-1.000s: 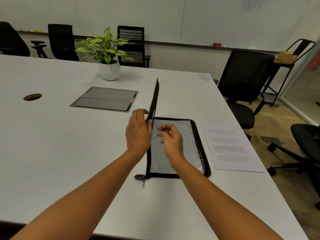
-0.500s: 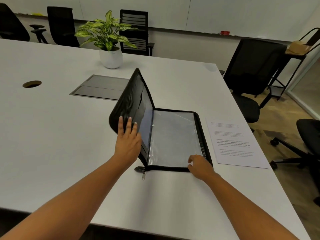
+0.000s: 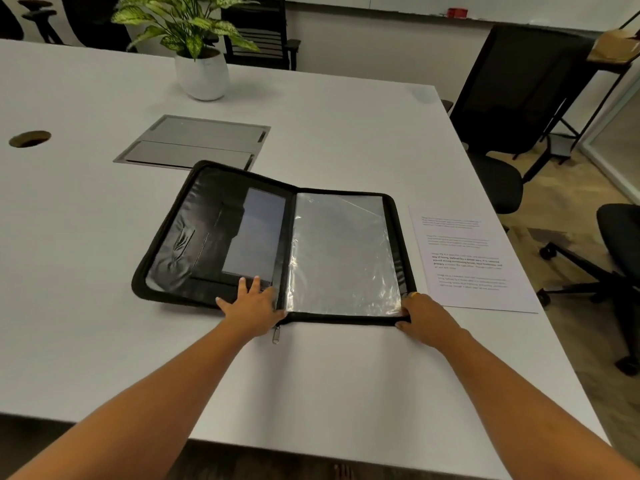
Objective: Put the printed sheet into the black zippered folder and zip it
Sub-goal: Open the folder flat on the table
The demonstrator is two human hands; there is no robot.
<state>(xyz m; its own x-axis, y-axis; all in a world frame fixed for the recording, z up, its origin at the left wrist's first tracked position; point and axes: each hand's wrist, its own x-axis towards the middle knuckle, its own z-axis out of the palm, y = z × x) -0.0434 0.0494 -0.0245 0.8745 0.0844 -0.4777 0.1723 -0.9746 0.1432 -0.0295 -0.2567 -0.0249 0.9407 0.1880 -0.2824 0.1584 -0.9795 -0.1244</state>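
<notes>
— Nearest the table (image 3: 311,382) edge, what do you log?

— Item one: left hand (image 3: 251,303), fingers straight and spread, pressing flat on the near edge of the folder's left cover and gripping nothing. Item two: right hand (image 3: 424,315), curled round the folder's near right corner, thumb against the near rim, a ringed finger on top.

— And between them?

— Item three: zipper pull (image 3: 276,335), lying on the table just beside the left wrist. Item four: black zippered folder (image 3: 211,237), unzipped and open flat in the middle of the table. The left half has dark pockets, the right half a clear sleeve (image 3: 343,254).

— The paper?

— Item five: printed sheet (image 3: 467,258), flat on the table just right of the folder, outside it, not touching either hand. Its text is too small to read.

— Further back?

— Item six: grey hatch (image 3: 194,143) set into the tabletop, just beyond the folder's far left corner. Item seven: round cable hole (image 3: 29,138), far left. Item eight: potted plant (image 3: 201,71) in a white pot. Item nine: black office chair (image 3: 512,109) past the table's right corner.
</notes>
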